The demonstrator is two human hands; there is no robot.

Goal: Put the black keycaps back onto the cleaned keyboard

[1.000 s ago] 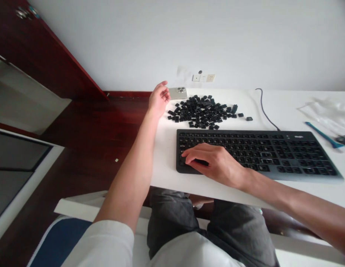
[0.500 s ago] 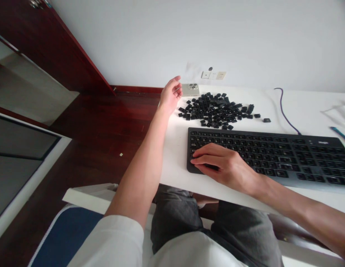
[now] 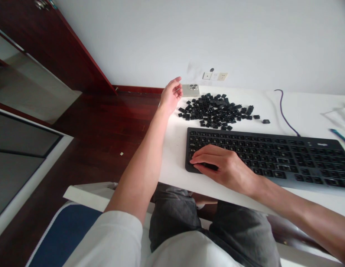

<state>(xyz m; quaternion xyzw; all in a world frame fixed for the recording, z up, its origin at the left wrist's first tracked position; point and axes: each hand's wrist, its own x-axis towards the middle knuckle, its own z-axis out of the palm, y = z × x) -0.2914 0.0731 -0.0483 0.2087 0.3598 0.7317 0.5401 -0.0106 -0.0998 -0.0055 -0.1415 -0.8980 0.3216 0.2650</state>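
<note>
Right now, your right hand (image 3: 226, 165) is over the left end of the black keyboard (image 3: 261, 152), in the middle of the frame, with its fingertips drawn close together by the keys near the edge. You may have something small between those fingers, but the hand hides the spot, so I cannot tell whether they grip anything. Your left hand (image 3: 170, 96) is up at the desk's far left corner, palm partly turned up, its fingers loosely curled and apart, with nothing visible in them. Just beside it, partly behind your fingers, is a pale phone (image 3: 190, 90) with its camera lenses facing up.

The keyboard lies lengthwise across the white desk (image 3: 173, 148), reaching the right edge of the frame. Beyond its left half you have a heap of loose black keycaps (image 3: 214, 110), with one keycap (image 3: 266, 121) lying apart to the right. A dark cable (image 3: 282, 111) curves away from the keyboard's far edge. At the right edge of the frame are a blue tool (image 3: 341, 137), cut off by the frame, and a pale, crumpled item (image 3: 342, 114) too blurred to identify. Wall sockets (image 3: 215, 76) sit above the heap, and a dark red door (image 3: 63, 48) stands at upper left.
</note>
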